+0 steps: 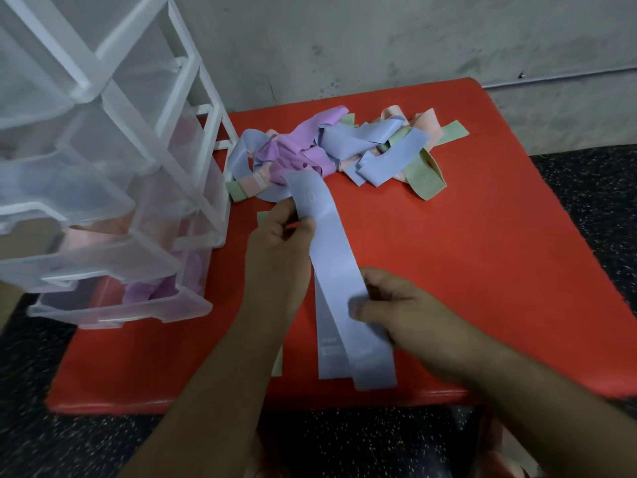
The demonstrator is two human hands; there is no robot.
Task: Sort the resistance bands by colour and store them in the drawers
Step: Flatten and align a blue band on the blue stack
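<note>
Left grip [280, 243], right grip [396, 307], one blue band [332, 267]

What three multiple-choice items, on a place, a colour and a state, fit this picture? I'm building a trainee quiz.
1. Where does the drawer unit stand?
A) on the floor
B) on the left side of the red table
C) at the table's right edge
2. What colour is the band that the left hand and right hand hold?
A) green
B) pink
C) blue
3. How is the lowest drawer?
A) pulled out, purple bands inside
B) shut, empty
C) taken out

1 B: its frame rests there. 2 C: the gripped strip is light blue. 3 A: its front juts forward, purple showing through.
</note>
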